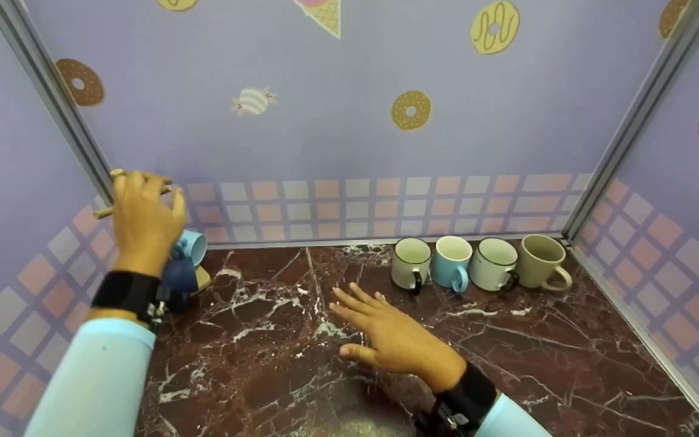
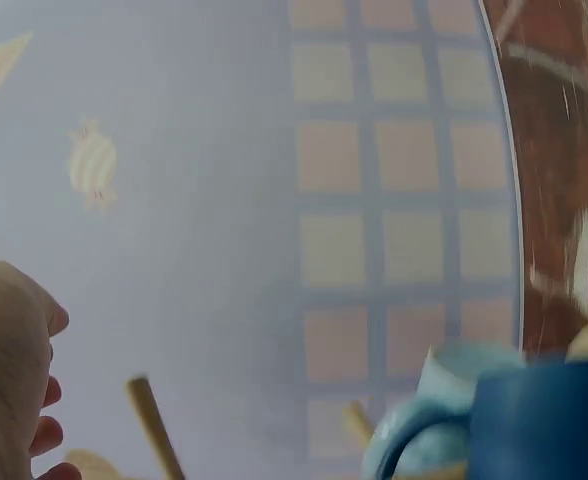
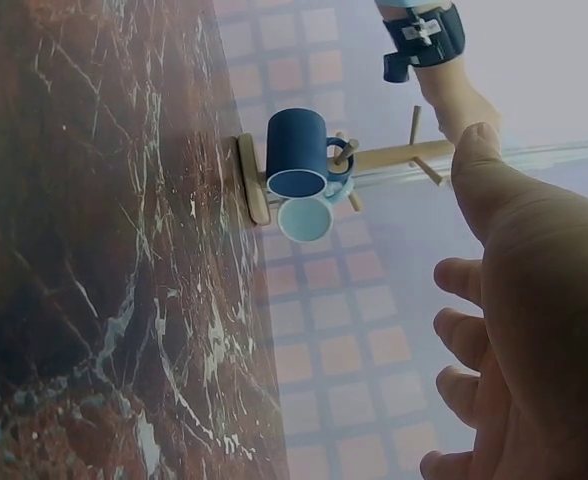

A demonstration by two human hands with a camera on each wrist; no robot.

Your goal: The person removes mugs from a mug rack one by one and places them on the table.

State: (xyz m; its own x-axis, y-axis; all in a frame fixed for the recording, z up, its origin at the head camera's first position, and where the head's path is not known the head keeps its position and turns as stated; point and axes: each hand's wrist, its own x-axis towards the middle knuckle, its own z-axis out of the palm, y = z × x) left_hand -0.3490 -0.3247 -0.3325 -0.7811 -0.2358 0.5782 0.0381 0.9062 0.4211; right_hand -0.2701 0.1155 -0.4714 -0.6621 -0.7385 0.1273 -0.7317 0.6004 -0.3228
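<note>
Four mugs point(image 1: 484, 270) lined up at right on my marbled bench point(image 1: 252, 376), dark-blue mug point(image 3: 296, 145) and light-blue mug point(image 3: 306, 219) on the wooden rack point(image 3: 394, 156), its top at my raised left hand point(image 1: 146, 221), grip unclear to me, right hand point(image 1: 392, 340) palm down, fingers spread.

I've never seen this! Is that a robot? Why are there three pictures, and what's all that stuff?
No robot: those are a person's left hand and right hand. The wide picture comes from a camera on the person's head. The other two come from wrist cameras, so things look sideways. On the marbled table, four mugs stand in a row on the right. On the left is a wooden mug stand with a dark blue mug and a light blue mug on it. The left hand is at the stand's top; I can't tell if it grips it. The right hand is open and holds nothing.
</note>
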